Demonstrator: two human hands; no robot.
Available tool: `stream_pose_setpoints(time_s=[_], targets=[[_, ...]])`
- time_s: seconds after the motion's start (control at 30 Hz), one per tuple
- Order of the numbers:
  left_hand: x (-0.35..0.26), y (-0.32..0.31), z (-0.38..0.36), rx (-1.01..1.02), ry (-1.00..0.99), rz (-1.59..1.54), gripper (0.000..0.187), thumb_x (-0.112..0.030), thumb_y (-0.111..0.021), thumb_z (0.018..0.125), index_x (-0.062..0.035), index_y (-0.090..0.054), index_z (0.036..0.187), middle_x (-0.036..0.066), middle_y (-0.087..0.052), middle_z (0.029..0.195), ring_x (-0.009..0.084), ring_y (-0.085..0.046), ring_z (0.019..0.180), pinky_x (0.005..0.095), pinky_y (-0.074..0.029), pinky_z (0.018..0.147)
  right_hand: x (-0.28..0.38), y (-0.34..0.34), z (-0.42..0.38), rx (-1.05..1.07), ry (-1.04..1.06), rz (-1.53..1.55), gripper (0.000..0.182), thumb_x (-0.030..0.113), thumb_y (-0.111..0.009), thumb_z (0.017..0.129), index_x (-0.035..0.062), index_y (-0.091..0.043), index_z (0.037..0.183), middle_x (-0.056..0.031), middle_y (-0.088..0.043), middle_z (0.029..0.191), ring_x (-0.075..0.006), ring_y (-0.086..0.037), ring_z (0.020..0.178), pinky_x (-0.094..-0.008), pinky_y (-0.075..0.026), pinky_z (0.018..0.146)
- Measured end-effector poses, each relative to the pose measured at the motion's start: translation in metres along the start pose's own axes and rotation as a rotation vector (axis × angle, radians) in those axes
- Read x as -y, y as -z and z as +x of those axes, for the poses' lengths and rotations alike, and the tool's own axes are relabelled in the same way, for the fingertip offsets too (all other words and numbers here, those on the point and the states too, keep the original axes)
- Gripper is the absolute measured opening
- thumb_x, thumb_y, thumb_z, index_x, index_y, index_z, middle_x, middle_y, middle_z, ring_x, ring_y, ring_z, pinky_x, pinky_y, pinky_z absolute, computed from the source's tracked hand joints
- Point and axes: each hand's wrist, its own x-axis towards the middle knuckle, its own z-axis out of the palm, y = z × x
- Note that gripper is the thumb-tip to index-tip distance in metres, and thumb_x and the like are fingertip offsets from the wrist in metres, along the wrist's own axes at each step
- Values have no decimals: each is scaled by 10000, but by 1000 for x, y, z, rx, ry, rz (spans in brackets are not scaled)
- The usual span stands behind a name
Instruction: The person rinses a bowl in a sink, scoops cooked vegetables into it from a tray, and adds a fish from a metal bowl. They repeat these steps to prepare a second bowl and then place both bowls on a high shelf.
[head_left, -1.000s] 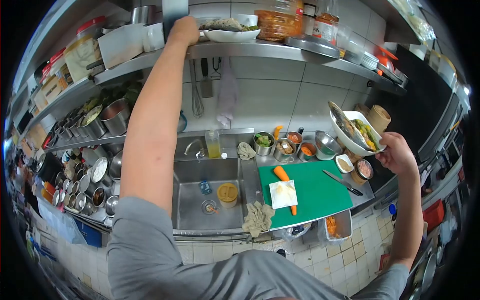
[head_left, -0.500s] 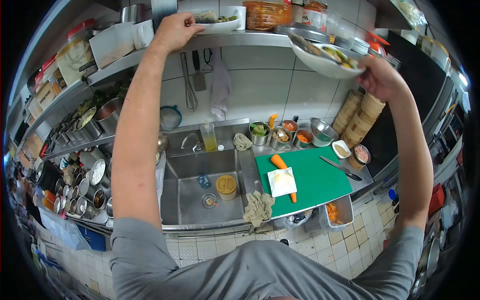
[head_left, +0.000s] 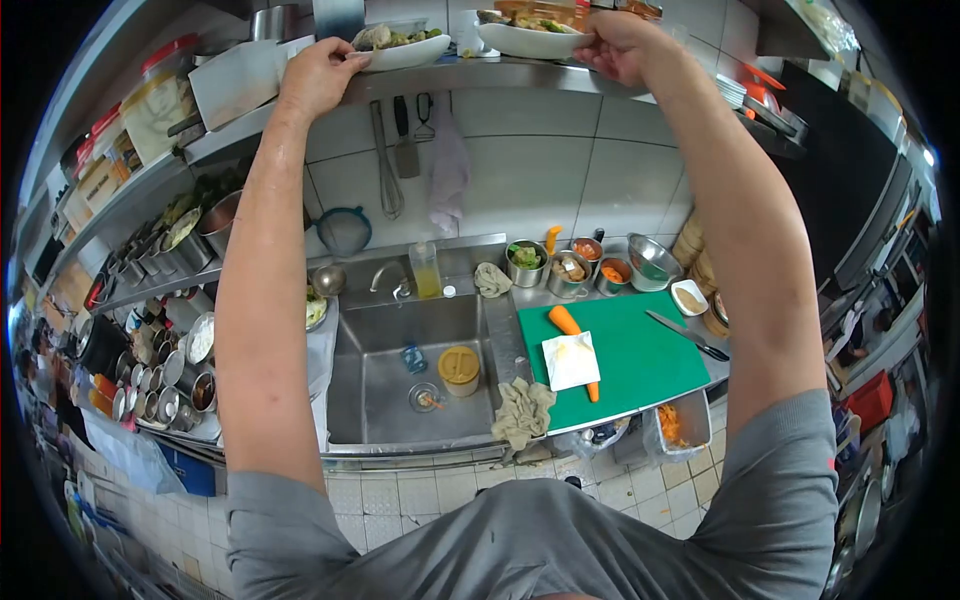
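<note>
Both arms reach up to the metal shelf above the sink. My left hand [head_left: 322, 76] pinches the near left end of a white oval dish [head_left: 402, 56] with green vegetables in it, at the shelf's edge. My right hand [head_left: 630, 48] is closed on the right end of a second white dish [head_left: 535, 43], which carries food in yellow, green and brown. The two dishes sit side by side over the shelf front, with a short gap between them. The fingers of both hands bend around the dish rims.
Below are a steel sink [head_left: 410, 420] with a yellow-lidded tub [head_left: 459, 371] and a green cutting board [head_left: 650, 350]. A carrot [head_left: 565, 320], partly under a white paper [head_left: 571, 361], and a knife [head_left: 690, 336] lie on it. Metal pots [head_left: 525, 263] stand behind. The metal shelf [head_left: 480, 75] runs overhead.
My right hand has brought its dish left and up to the shelf, beside the other one. The left hand has shifted slightly left, still on its dish.
</note>
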Motion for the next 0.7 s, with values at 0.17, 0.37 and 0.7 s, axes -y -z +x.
stream_pose_setpoints(time_s=[0.17, 0.37, 0.7], targets=[[-13, 3, -6, 0, 82, 41, 361, -413, -761, 929, -94, -747, 1099, 35, -711, 823, 170, -659, 764, 334, -525, 724, 4, -57, -34, -305, 111, -188, 244, 90, -495, 967, 25, -598, 1179, -81, -715, 846, -121, -689, 629, -234, -529, 443], [-12, 0, -9, -45, 63, 43, 366, -387, -774, 917, -100, -751, 1143, 45, -702, 813, 177, -650, 752, 335, -519, 714, -2, -62, -27, -271, 173, -158, 178, 81, -516, 981, -1, -584, 1123, -62, -701, 788, -93, -689, 594, -210, -524, 422], [-15, -1, -13, -73, 137, -12, 347, -342, -789, 908, -101, -757, 1155, 42, -709, 813, 165, -645, 738, 330, -520, 707, -4, -72, 6, -261, 89, -157, 238, 113, -475, 1012, 31, -621, 1181, -86, -738, 860, -122, -698, 650, -238, -519, 458]])
